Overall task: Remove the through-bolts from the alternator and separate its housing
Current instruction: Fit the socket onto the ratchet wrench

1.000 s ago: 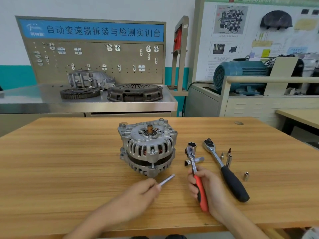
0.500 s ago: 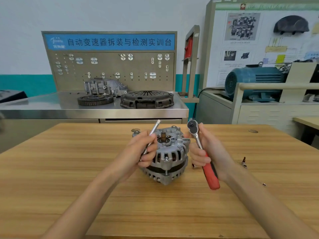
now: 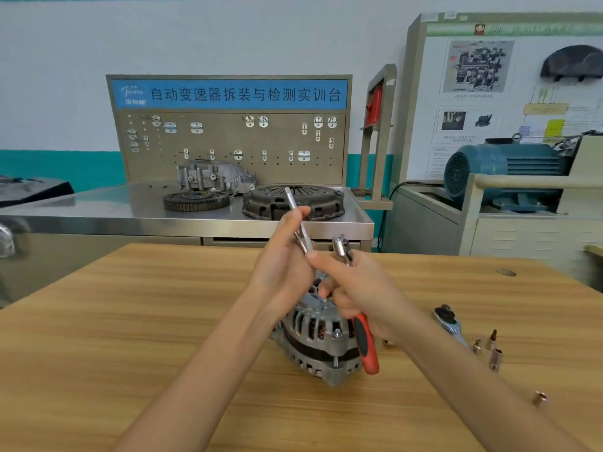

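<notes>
The silver alternator (image 3: 318, 340) stands on the wooden table (image 3: 130, 337), partly hidden behind my hands; a bolt head shows on its front rim. My left hand (image 3: 282, 256) grips a slim metal extension bar (image 3: 295, 216) that points up and away. My right hand (image 3: 355, 288) grips a red-handled ratchet (image 3: 365, 340), its chrome head up beside the bar, and its forefinger touches the bar's lower end. Both hands hover just above the alternator.
A black-handled ratchet (image 3: 448, 319) and several small sockets (image 3: 489, 349) lie on the table to the right. One more socket (image 3: 540, 398) sits nearer the front. Behind the table stands a steel bench (image 3: 98, 207) with a clutch cover (image 3: 293, 200) and gear parts.
Both hands rose from the table and came together above the alternator. The extension bar and the ratchet head, apart before, now meet at the fingertips.
</notes>
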